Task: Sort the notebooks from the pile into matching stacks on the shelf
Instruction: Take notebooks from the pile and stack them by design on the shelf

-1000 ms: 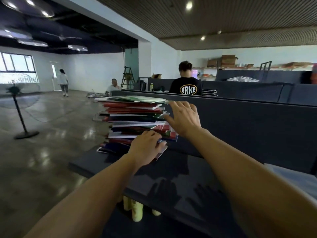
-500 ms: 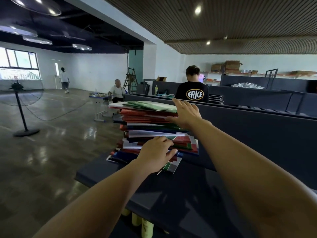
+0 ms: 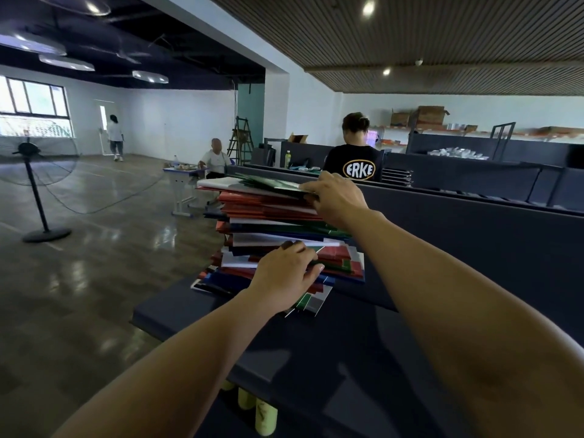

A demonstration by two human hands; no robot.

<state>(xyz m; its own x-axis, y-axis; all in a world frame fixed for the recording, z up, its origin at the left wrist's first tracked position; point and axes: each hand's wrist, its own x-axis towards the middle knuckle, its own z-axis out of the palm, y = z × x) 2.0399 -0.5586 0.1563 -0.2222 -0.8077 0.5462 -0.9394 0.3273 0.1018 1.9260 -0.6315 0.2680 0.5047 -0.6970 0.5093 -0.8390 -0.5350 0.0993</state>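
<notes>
- Clearly "ERKE" shows on a standing person's black T-shirt [image 3: 352, 165].
- Uneven red, green, blue and white notebook pile [image 3: 278, 235] sits flat on my dark shelf [image 3: 316, 349], its notebooks' long sides running left-right.
- My left hand [image 3: 284, 279] pinches lower covers; my right hand [image 3: 338, 200] grips the top green notebook [image 3: 271, 183].

I'm looking at a large open hall used as a stockroom or workshop: rows of dark shelving units [image 3: 474, 235], cardboard boxes [image 3: 423, 116] on a wall shelf, a stepladder [image 3: 241, 142], a pedestal fan [image 3: 34, 191] on polished concrete.
</notes>
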